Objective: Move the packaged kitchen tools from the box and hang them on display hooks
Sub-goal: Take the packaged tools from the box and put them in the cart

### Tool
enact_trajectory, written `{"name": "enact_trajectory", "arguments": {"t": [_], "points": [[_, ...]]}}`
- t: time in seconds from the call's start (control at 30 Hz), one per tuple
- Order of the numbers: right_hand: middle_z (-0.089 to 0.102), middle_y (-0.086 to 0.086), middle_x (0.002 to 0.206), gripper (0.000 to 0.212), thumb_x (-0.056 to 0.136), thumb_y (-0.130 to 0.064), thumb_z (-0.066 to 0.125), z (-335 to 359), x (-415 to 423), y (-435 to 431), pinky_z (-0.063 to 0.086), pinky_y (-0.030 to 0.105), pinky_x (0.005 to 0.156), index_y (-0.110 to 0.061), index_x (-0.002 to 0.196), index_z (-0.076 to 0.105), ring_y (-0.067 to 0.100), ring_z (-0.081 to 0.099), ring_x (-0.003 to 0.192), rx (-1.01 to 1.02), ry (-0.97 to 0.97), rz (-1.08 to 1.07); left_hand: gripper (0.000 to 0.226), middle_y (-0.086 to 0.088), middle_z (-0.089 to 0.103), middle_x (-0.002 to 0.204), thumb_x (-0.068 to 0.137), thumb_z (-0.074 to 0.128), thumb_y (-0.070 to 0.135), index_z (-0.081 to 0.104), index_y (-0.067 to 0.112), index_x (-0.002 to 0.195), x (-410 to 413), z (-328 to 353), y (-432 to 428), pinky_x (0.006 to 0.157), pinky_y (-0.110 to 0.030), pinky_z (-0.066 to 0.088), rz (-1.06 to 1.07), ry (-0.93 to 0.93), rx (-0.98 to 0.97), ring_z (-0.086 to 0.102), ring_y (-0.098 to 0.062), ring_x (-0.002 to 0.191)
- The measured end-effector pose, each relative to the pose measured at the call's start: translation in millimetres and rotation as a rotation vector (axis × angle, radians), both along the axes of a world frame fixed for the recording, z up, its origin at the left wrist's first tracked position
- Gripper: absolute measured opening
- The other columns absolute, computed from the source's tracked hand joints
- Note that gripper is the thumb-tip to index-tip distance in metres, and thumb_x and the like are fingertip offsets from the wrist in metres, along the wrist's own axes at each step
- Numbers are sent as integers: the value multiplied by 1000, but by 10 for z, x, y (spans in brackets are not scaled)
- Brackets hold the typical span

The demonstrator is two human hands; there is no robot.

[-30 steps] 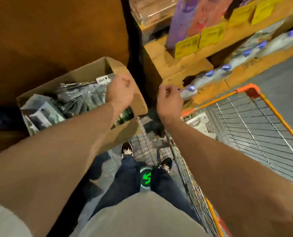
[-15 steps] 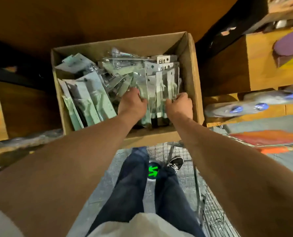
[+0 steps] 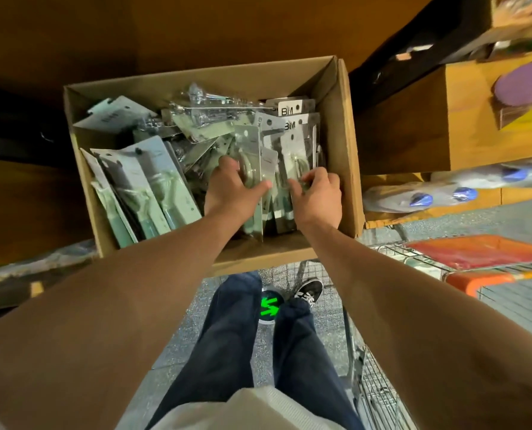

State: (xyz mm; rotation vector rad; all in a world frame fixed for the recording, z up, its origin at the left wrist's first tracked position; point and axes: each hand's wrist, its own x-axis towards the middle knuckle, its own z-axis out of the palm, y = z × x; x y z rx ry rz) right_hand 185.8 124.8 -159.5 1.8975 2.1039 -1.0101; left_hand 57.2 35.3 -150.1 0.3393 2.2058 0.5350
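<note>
An open cardboard box holds several packaged kitchen tools on pale card backings, some upright at the right, others leaning at the left. My left hand is inside the box and grips an upright package, thumb on its front. Beside it, my right hand pinches the neighbouring upright packages near the box's right wall. The lower parts of these packages are hidden behind my hands.
An orange wire trolley stands at the right, close to my right arm. Wooden shelving with wrapped, blue-capped goods rises beyond the box's right side. My legs and shoes stand on a speckled floor below the box.
My view swung from the shelves down onto the box. Both hands went into it and now hold upright packages; since half a second ago the fingers have closed round them.
</note>
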Motion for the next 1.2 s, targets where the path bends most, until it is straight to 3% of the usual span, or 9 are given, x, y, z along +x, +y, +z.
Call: {"name": "enact_trajectory", "arguments": {"t": [0.13,0.27,0.5,0.67,0.73,0.83,0.97,1.1,1.2], "points": [[55,2,119,22,102,-35,62,-9,-69,-46,48,36,75,-20,112,49,21,58,93,-74,80,-19,58,4,61,106,80,82,56,45,25,113,36,47,-33,58,-25,44,-28,44,45,63,-12,81],[61,7,116,36,97,-33,70,-42,-105,-51,57,47,83,-22,118,43,24,63,92,-113,136,-134,59,6,59,104,80,83,53,45,24,114,20,35,-59,66,-28,53,-61,16,67,63,-10,82],[66,4,119,51,94,-41,74,-5,-92,29,57,45,94,-22,136,53,22,66,104,-130,116,-89,57,16,50,90,86,81,46,42,20,117,41,107,-71,56,-19,38,-24,-16,87,52,1,75],[48,3,137,49,103,-43,61,152,-105,11,40,21,87,-14,141,54,9,58,94,-94,163,-60,57,10,56,93,85,81,49,41,20,114,34,244,-80,60,-18,39,-21,36,147,60,-7,81],[53,4,137,48,103,-45,58,272,-102,4,41,22,86,-15,139,51,14,58,98,-99,193,-89,60,8,61,98,84,80,53,40,22,119,28,378,-49,64,-20,43,-17,92,176,64,-13,86],[66,3,113,45,96,-59,55,577,-61,21,56,37,84,-22,122,47,20,65,95,-29,259,-156,74,6,66,114,83,76,61,39,26,137,36,623,19,84,-30,53,-16,117,200,67,-16,98],[59,-4,112,35,95,-50,53,1126,225,122,52,39,78,-25,118,43,6,58,83,147,383,-316,70,1,61,121,86,61,71,50,25,137,198,1032,196,92,-40,56,-77,154,234,63,-18,101],[58,-1,132,52,102,-40,50,1590,792,269,42,26,90,-16,147,41,18,59,116,198,495,-499,46,5,63,117,95,59,61,59,29,128,702,1483,557,81,-29,42,-138,127,334,61,-15,99],[66,4,119,51,104,-55,48,1744,1472,377,46,32,90,-12,130,57,30,62,116,286,463,-621,51,6,68,108,92,57,68,60,29,123,1376,1760,893,79,-34,47,-234,88,401,63,-19,98]]}}
